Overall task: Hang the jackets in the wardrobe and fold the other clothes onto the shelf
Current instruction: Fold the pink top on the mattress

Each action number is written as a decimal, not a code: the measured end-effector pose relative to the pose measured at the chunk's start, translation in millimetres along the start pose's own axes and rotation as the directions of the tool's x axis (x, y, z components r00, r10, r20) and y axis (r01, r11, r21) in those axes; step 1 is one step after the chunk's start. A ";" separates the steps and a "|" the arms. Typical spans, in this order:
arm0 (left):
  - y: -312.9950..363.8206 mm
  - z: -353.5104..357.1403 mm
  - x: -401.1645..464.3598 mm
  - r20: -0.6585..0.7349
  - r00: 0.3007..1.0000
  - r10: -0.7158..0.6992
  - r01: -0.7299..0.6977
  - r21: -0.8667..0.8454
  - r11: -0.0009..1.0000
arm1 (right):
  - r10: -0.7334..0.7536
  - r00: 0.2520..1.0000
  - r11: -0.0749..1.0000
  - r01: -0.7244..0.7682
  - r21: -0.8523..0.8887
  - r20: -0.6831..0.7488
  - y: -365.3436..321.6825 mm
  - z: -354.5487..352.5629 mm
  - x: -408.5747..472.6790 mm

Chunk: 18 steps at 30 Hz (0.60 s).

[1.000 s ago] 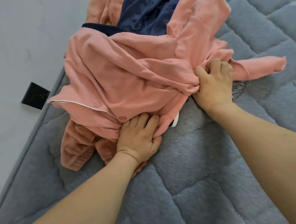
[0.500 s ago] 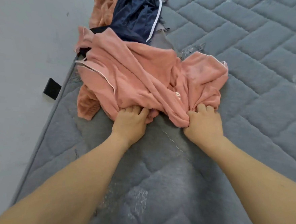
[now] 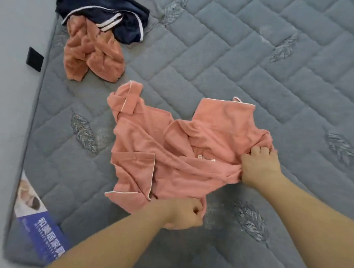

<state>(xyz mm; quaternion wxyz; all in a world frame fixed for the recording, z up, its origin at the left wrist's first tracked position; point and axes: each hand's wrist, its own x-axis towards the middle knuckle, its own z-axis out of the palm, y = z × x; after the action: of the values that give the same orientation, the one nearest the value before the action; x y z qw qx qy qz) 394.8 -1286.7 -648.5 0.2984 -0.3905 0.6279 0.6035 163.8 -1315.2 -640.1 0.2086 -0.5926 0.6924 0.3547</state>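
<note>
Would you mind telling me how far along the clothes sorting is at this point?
Nothing looks finished: no wardrobe or shelf is in view, and nothing lies folded. In hand: the pink top is crumpled on the mattress, gripped at its edges by the left hand and right hand. Left: folding it, plus the orange garment and the navy garment bunched near the mattress's far corner.

Grey quilted mattress (image 3: 261,56), pale floor (image 3: 3,121)
</note>
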 end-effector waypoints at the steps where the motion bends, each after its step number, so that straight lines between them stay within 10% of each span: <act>1: 6.1 -4.2 -0.7 0.025 1.000 0.014 -0.015 0.059 0.998 | 0.029 0.999 0.997 -0.028 0.076 -0.017 13.9 10.0 -7.8; 4: 21.4 -48.4 4.6 -0.340 0.939 0.043 0.010 0.151 0.988 | 0.206 0.977 0.821 -0.139 0.553 -0.061 42.1 27.4 -14.2; 7: 25.2 -111.5 28.0 -0.696 0.709 0.115 0.051 0.213 0.976 | 0.424 0.901 0.252 -0.220 0.942 0.097 47.0 27.3 6.5; 9: 18.5 -143.6 48.1 -0.713 0.696 0.086 0.148 0.260 0.954 | 0.401 0.873 -0.119 -0.251 0.961 0.278 38.6 25.6 25.0; 18: -58.7 -157.1 32.9 -0.653 0.754 0.070 0.494 0.634 0.595 | 0.337 0.909 -0.428 -0.085 0.900 0.246 -7.8 20.2 49.5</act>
<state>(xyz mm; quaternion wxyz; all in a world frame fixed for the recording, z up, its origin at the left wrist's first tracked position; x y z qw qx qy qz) 442.8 -1444.7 -692.4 0.2881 -0.4730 0.8301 0.0649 158.2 -1333.9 -690.5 0.4734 -0.0317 0.7918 -0.3846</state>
